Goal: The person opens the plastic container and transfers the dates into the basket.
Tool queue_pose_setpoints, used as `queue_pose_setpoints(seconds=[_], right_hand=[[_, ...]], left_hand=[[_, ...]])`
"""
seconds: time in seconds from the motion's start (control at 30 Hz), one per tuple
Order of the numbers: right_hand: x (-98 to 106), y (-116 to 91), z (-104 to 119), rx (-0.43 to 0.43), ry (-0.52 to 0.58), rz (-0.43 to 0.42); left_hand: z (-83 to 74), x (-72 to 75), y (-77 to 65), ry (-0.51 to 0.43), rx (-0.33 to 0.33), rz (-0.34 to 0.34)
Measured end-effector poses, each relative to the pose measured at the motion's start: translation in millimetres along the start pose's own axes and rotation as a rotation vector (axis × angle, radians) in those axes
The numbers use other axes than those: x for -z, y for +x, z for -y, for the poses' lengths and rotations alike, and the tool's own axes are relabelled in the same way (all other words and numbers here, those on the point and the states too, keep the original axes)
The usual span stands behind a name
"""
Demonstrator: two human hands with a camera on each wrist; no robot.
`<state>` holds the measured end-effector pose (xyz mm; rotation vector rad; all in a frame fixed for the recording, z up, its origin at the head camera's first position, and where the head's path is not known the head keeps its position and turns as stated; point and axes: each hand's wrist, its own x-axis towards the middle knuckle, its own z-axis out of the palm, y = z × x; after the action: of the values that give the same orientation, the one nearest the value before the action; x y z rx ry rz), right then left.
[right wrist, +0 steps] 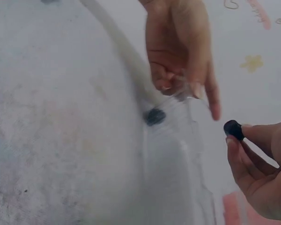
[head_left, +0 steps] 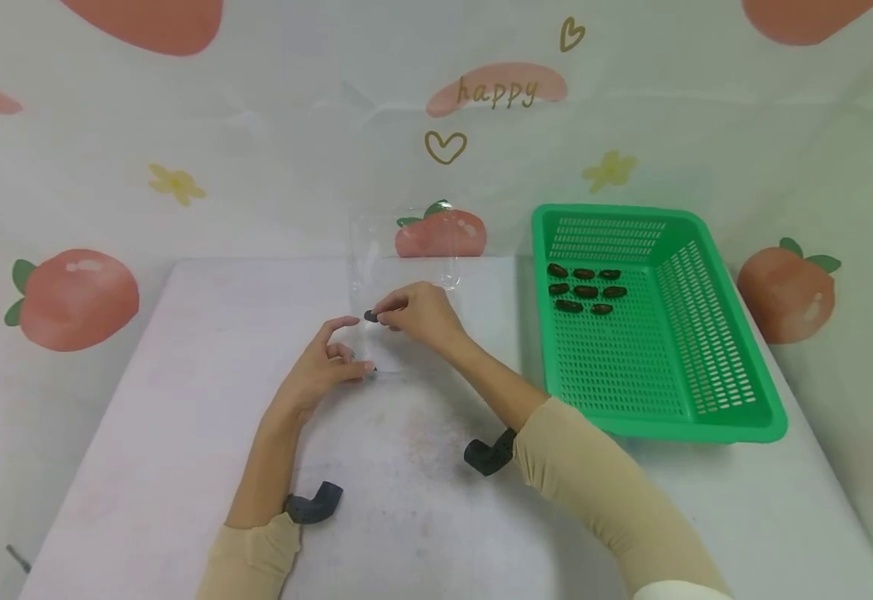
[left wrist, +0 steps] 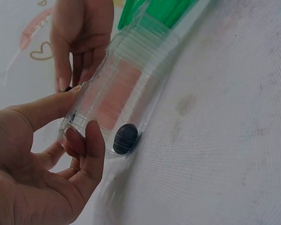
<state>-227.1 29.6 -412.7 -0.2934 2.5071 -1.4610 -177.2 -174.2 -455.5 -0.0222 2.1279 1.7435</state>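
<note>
A transparent plastic box [head_left: 398, 354], its lid [head_left: 376, 242] raised at the back, stands mid-table. My left hand [head_left: 319, 367] holds its near left corner, thumb against the front wall and index finger stretched along the left rim. Inside that corner sits a dark, smooth oval piece [left wrist: 126, 139], seen through the plastic in the left wrist view. Between thumb and fingertips, my right hand [head_left: 424, 317] pinches a second small dark piece [right wrist: 233, 130] above the left rim, close to the left index fingertip. What kind of piece it is, I cannot tell.
To the right stands a green perforated basket [head_left: 736, 367] holding several dark red-brown dates [head_left: 586, 292] in rows at its far left. A printed cloth [head_left: 286, 167] hangs behind the white table [head_left: 181, 417]. Black curved attachments [head_left: 319, 504] sit on both wrists.
</note>
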Motion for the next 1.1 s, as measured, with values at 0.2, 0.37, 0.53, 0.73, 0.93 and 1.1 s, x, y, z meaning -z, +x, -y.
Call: queue_pose_setpoints(seconds=[0.2,0.37,0.53,0.73,0.93,1.1], right_hand=[[28.8,-6.9,9.3,0.006,0.095,-0.003],[58.6,-18.3,7.0,0.004,0.112,-0.037],[86.0,-33.2,-4.4,-0.003,0.168,-0.062],[119.2,-53.3,-17.4,-0.04,0.158,-0.075],[145.1,-67.7,-36.5,-0.076,0.151,-0.118],[163.8,-79.5,-54.3,-0.114,0.145,-0.115]], left_hand=[[-1.0,1.8,-0.7,0.032,0.022,-0.017],[-1.3,1.7,-1.5,0.028,0.019,-0.021],[-1.8,0.7,-1.3,0.008,-0.001,-0.006],[-1.7,0.7,-1.3,0.001,-0.012,0.004],[-1.0,0.2,-1.5,0.006,0.0,0.003],[-1.1,0.5,-1.1,0.012,-0.001,-0.001]])
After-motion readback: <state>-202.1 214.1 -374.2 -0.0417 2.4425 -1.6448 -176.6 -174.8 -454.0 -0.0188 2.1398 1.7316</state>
